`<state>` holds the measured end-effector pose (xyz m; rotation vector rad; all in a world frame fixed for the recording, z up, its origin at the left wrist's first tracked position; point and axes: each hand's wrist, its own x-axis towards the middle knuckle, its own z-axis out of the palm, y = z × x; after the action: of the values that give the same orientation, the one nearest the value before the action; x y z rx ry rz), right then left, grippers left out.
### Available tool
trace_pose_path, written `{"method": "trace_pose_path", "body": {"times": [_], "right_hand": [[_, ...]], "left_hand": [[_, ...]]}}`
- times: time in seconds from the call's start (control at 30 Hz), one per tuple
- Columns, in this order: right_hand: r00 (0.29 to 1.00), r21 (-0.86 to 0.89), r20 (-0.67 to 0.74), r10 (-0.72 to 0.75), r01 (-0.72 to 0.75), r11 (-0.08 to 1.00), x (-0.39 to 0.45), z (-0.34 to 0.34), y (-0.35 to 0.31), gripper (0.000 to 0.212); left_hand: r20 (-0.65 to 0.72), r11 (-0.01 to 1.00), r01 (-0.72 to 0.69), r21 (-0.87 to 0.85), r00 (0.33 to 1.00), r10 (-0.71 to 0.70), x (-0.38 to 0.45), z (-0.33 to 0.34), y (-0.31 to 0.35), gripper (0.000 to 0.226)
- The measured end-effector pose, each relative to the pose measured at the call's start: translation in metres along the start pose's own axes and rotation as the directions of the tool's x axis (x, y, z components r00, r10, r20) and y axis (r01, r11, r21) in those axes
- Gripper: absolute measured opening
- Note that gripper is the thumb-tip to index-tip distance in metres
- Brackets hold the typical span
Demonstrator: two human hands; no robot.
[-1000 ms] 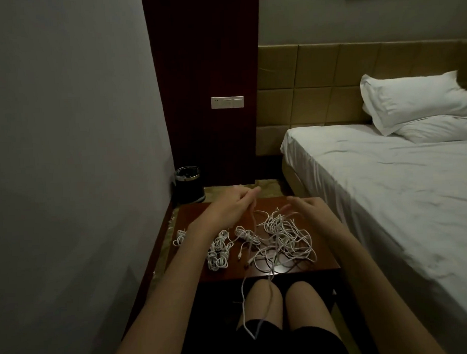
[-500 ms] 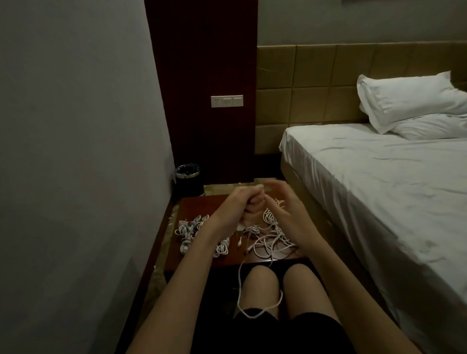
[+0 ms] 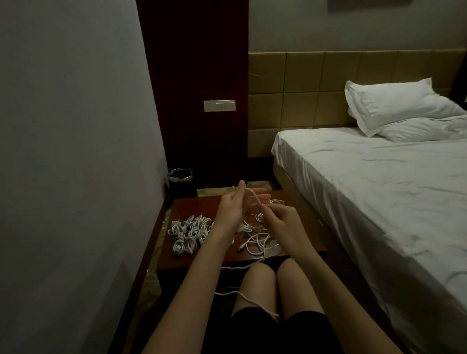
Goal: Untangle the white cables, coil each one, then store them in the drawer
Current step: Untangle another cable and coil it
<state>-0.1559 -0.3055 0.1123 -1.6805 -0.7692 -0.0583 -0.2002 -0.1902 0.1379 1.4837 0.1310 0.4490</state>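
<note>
The right hand (image 3: 283, 222) pinches a white cable (image 3: 255, 198) with curled fingers. The left hand (image 3: 232, 206) has straight fingers, and the cable loops over them. Its long tail hangs off the bench (image 3: 303, 243) onto the lap and could snag the loose pile (image 3: 258, 242), knotting again.

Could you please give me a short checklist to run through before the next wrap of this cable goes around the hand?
1. Left hand open with fingers straight as a form to wrap on: ok.
2. Right hand pinching the white cable: ok.
3. Cable's tail free of the loose tangle: cannot tell; it runs off the table edge onto the lap.
4. Coiled cables set apart at the left: ok.
5. Drawer open to receive coils: cannot tell.
</note>
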Motion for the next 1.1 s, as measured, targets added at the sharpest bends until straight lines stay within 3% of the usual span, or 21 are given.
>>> {"method": "trace_pose_path", "body": {"times": [0.1,0.2,0.33,0.4,0.47,0.6,0.73,0.8,0.93,1.1], "right_hand": [[0.996,0.008,0.033,0.082,-0.082,0.997,-0.011,0.007,0.011,0.046],[0.982,0.049,0.121,0.142,-0.149,0.988,-0.021,0.001,0.015,0.038],[0.963,0.012,0.246,0.107,-0.113,0.993,-0.033,-0.021,0.016,0.023],[0.971,-0.026,0.227,0.075,-0.072,0.997,-0.037,-0.03,0.015,0.008],[0.975,-0.115,0.219,0.038,-0.013,0.993,-0.037,-0.035,0.01,0.01],[0.925,-0.41,0.377,-0.048,0.213,0.887,-0.032,-0.032,-0.011,0.009],[0.801,-0.558,0.597,0.052,0.368,0.743,-0.027,-0.02,-0.031,0.017],[0.758,-0.603,0.64,0.129,0.39,0.696,-0.027,-0.022,-0.035,0.017],[0.798,-0.666,0.574,0.183,0.326,0.671,-0.026,-0.042,-0.045,0.018],[0.682,-0.518,0.728,0.064,0.487,0.703,-0.03,-0.027,-0.06,0.013]], "left_hand": [[-0.036,0.997,0.049,-0.055,0.998,-0.051,-0.004,0.019,-0.013,0.05],[-0.072,0.985,0.078,-0.155,0.993,-0.09,-0.008,0.021,-0.028,0.051],[-0.102,0.748,0.095,-0.656,0.972,-0.213,-0.013,0.002,-0.026,0.046],[-0.092,0.683,0.075,-0.726,0.975,-0.204,-0.014,-0.009,-0.023,0.043],[-0.08,0.65,0.069,-0.757,0.977,-0.196,-0.013,-0.014,-0.021,0.041],[-0.006,0.652,0.14,-0.745,0.976,-0.216,-0.012,-0.011,-0.019,0.039],[0.082,0.802,0.233,-0.55,0.971,-0.226,-0.019,-0.005,-0.02,0.038],[0.107,0.845,0.264,-0.464,0.964,-0.243,-0.022,-0.005,-0.019,0.038],[0.094,0.806,0.27,-0.527,0.961,-0.261,-0.025,-0.012,-0.015,0.04],[0.149,0.834,0.326,-0.446,0.945,-0.29,-0.035,0.01,-0.017,0.043]]}}
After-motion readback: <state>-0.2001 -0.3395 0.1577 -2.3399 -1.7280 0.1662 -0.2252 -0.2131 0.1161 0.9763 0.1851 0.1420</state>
